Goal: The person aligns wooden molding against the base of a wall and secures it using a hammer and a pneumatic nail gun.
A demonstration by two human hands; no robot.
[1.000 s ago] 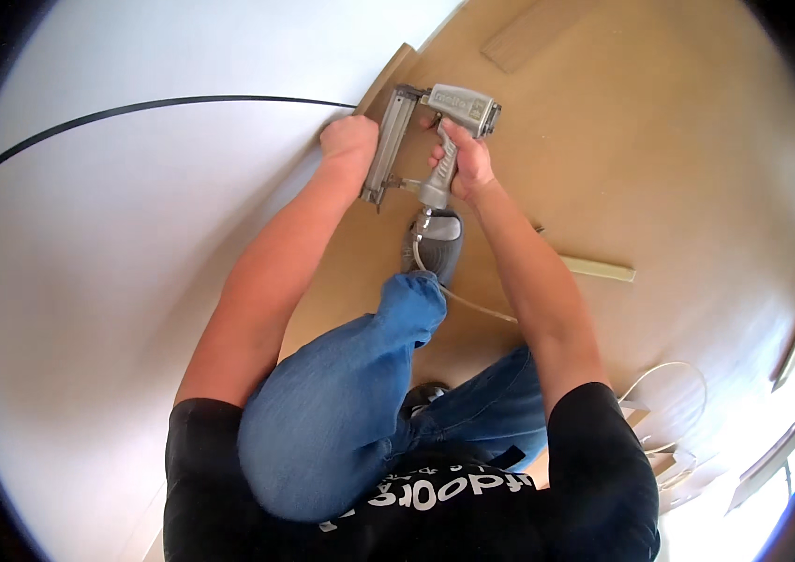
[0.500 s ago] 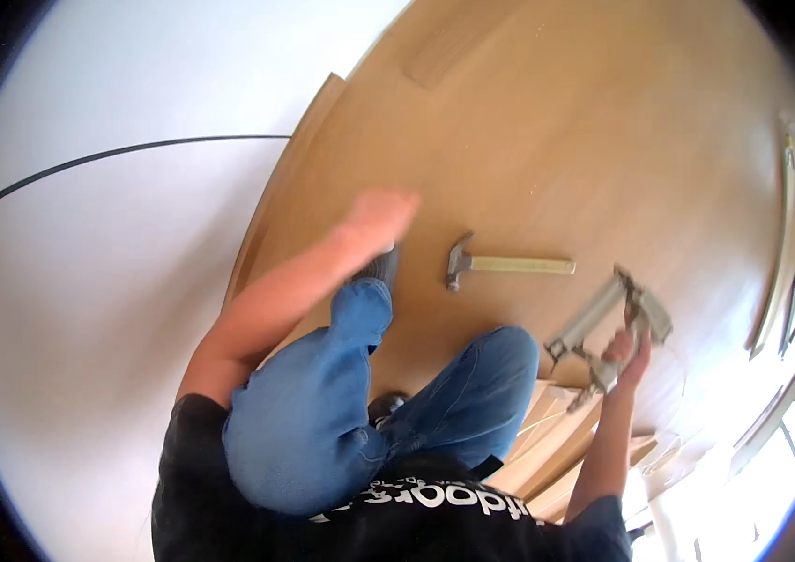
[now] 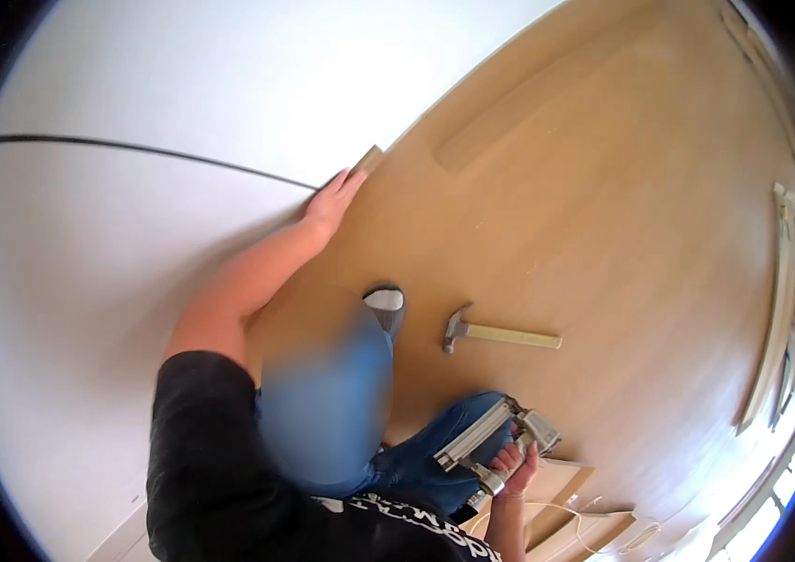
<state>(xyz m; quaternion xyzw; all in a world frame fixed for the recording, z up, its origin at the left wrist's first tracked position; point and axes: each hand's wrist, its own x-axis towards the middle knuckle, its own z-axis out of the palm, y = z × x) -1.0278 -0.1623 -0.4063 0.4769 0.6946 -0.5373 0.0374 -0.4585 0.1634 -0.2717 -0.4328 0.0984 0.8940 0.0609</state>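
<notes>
My left hand (image 3: pixel 330 204) reaches out to the foot of the white wall, its fingers stretched along a wooden baseboard strip (image 3: pixel 371 161) that lies against the wall. Most of that strip is hidden behind my hand and arm. In my right hand (image 3: pixel 519 466) is a grey nail gun (image 3: pixel 477 436), gripped by its handle and held over my right thigh. A claw hammer (image 3: pixel 510 335) with a pale yellow handle lies on the floor in front of me, touched by neither hand.
The white wall (image 3: pixel 182 75) with a dark vertical seam rises at left. Wood panels (image 3: pixel 557 487) and a thin pale hose (image 3: pixel 594 539) lie beside my right arm. Long boards (image 3: pixel 772 318) lie at the far right. My shoe (image 3: pixel 386 302) rests on the brown floor (image 3: pixel 622 234).
My left hand has moved from above my foot to the strip at the wall, its fingers now extended. The nail gun has come in closer, over my thigh. The view has shifted.
</notes>
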